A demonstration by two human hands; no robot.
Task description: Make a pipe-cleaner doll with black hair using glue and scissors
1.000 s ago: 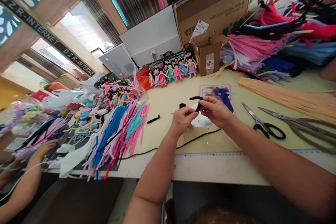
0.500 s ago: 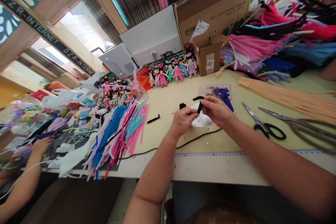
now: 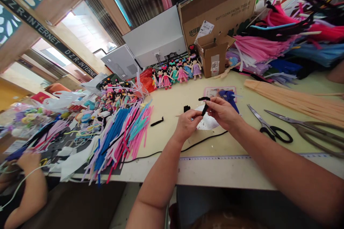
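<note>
A bent black fuzzy stem (image 3: 205, 106) is held between my two hands above the yellow table mat. The fingers of my left hand (image 3: 189, 121) pinch its lower end. My right hand (image 3: 220, 111) grips it higher up, and its top end curls to the left. Behind my left hand stands a small black fuzzy piece (image 3: 186, 108). A short bent black stem (image 3: 157, 121) lies farther left. Under my hands is a shiny round disc (image 3: 208, 123), partly hidden. A dark blue bundle (image 3: 229, 97) lies just behind my right hand on a pink-edged card (image 3: 209, 91).
Scissors (image 3: 268, 128) and larger shears (image 3: 306, 125) lie at right, near beige stems (image 3: 295, 96). Colourful stems (image 3: 120, 132) cover the left. Small dolls (image 3: 177, 71) stand behind, beside a cardboard box (image 3: 213, 55). A co-worker's arm (image 3: 30, 182) is far left.
My hands and the black stem have barely moved. The co-worker's hand at the far left has moved left and lower, now at a bundle of purple and blue stems.
</note>
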